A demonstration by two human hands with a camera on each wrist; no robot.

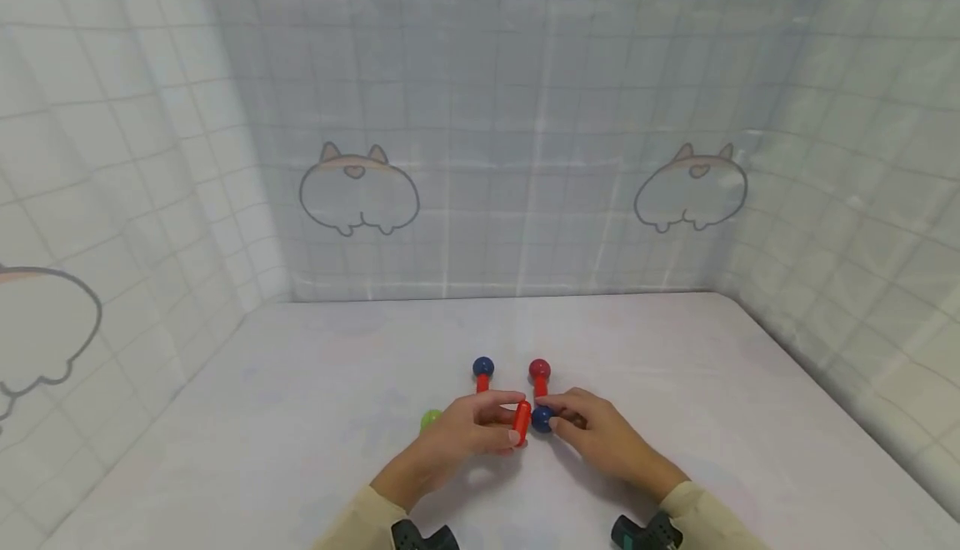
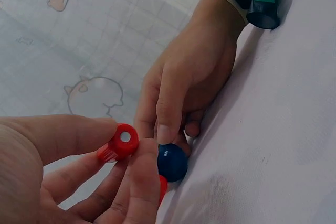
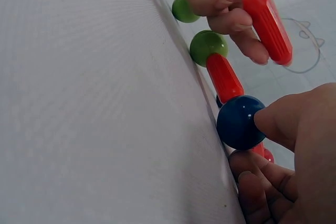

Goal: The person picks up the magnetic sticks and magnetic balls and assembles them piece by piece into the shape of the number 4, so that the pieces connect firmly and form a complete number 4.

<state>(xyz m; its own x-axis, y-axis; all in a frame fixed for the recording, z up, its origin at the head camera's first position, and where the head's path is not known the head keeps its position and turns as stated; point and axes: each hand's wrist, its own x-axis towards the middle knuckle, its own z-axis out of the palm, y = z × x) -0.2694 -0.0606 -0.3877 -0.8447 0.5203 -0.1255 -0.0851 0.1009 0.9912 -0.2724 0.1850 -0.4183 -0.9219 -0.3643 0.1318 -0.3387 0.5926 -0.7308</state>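
Observation:
My left hand [image 1: 468, 427] pinches a red ribbed rod [image 1: 521, 422] between thumb and fingers, raised off the table. A silvery disc shows in the rod's end in the left wrist view. Close by, my right hand [image 1: 600, 433] holds a shiny blue ball [image 1: 543, 419], its thumb against one side. In the right wrist view, a second red rod [image 3: 224, 78] runs from this blue ball [image 3: 241, 123] to a green ball [image 3: 208, 48]. Another red rod [image 1: 541, 386] leads from near the right fingers to a red ball [image 1: 539, 369].
Beyond the left hand, a blue ball [image 1: 483, 367] sits at the end of a red rod [image 1: 482, 384]. A green ball [image 1: 431, 419] peeks out left of that hand. The white table [image 1: 337, 367] meets tiled-pattern curtains [image 1: 480, 200] at the back and sides.

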